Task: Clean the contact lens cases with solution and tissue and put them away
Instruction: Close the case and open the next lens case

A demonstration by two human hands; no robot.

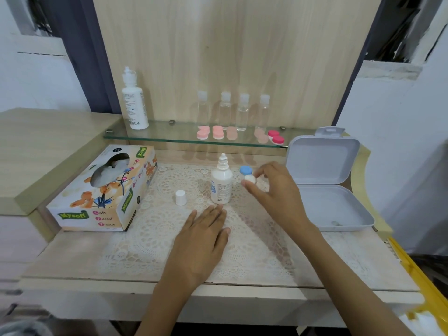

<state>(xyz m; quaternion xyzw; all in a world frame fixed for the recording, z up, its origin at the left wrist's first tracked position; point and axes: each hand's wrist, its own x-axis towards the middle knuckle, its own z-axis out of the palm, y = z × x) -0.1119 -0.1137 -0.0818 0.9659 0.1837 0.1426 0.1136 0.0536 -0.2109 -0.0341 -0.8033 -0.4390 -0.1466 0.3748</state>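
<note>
A blue-and-white contact lens case [246, 173] sits on the lace mat right of a small uncapped solution bottle [221, 183]. My right hand [274, 190] pinches the case's white cap with thumb and fingertips. Flat on the mat in front of the bottle, fingers straight, rests my left hand [203, 236]. The bottle's white cap [180, 197] stands alone to the left. A tissue box [104, 190] lies at the left with tissue showing in its opening. An open grey storage box [324, 187] stands at the right. Several pink and red lens cases [218, 132] sit on the glass shelf.
A tall white solution bottle [134, 100] and several clear empty bottles [234, 110] stand on the glass shelf [150, 136] against the wooden back panel. A raised wooden ledge [36, 151] borders the left. A yellow edge [419, 275] runs along the right.
</note>
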